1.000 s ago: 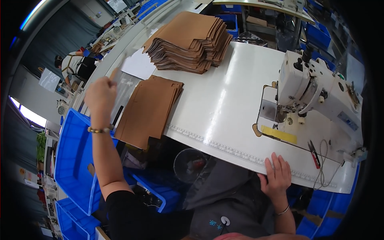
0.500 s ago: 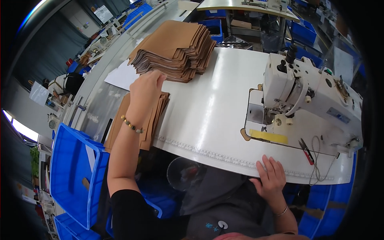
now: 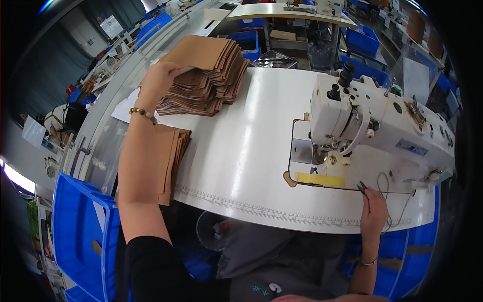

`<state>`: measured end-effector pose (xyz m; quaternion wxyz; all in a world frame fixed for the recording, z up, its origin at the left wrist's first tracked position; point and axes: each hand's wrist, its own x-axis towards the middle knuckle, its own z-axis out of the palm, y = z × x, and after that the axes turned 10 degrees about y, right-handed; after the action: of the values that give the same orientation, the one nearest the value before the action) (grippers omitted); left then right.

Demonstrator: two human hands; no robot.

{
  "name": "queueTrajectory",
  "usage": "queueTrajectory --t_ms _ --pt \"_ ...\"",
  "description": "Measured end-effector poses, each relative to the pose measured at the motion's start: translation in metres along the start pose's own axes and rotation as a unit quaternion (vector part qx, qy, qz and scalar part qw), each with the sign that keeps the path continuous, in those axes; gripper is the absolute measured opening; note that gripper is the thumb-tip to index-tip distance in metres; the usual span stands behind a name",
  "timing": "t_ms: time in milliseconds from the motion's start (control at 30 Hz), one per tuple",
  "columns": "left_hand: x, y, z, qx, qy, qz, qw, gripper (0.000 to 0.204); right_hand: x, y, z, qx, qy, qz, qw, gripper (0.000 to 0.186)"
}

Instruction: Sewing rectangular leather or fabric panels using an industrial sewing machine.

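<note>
My left hand (image 3: pixel 160 78) reaches to the far left, fingers pinched on the near left edge of the top brown panel (image 3: pixel 201 51). That edge is lifted a little, and its pale underside shows. Beneath it lies a tall, uneven stack of brown panels (image 3: pixel 198 93). Close to the table's front edge, my right hand (image 3: pixel 375 209) is closed around small thread snips (image 3: pixel 361 187); their dark blades point away from me and their handle is hidden in my fingers. A white sewing machine (image 3: pixel 375 118) stands just beyond that hand.
A lower pile of brown panels (image 3: pixel 168 158) lies under my left forearm. Blue bins stand at left (image 3: pixel 80 221) and right (image 3: pixel 420 251). A grey cord (image 3: pixel 385 189) curls beside my right hand. A printed ruler strip (image 3: pixel 251 205) edges the white table (image 3: pixel 236 156).
My left hand has moved to the stack's top panel and raised its edge. My right hand has gone from the table edge to the snips and closed on them. The whole view has shifted slightly.
</note>
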<state>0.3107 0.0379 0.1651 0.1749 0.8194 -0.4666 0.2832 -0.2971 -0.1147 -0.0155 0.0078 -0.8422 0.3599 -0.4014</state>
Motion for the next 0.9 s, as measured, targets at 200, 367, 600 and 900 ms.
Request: queueTrajectory --t_ms 200,367,600,900 --pt "0.006 0.03 -0.031 -0.067 0.281 -0.06 0.955 0.019 0.005 -0.008 0.002 -0.02 0.024 -0.011 0.999 0.018" --pt "-0.086 0.142 -0.033 0.013 0.1 0.273 0.957 0.007 0.016 -0.025 -0.006 -0.027 0.027 -0.06 0.997 0.026" --pt "-0.217 0.229 -0.009 -0.108 -0.13 0.321 0.932 0.01 0.048 -0.105 0.026 0.091 -0.068 -0.288 0.951 0.034" --pt "-0.23 0.246 -0.03 -0.163 -0.164 0.281 0.931 0.023 0.07 -0.102 0.108 0.194 -0.123 -0.348 0.909 0.039"
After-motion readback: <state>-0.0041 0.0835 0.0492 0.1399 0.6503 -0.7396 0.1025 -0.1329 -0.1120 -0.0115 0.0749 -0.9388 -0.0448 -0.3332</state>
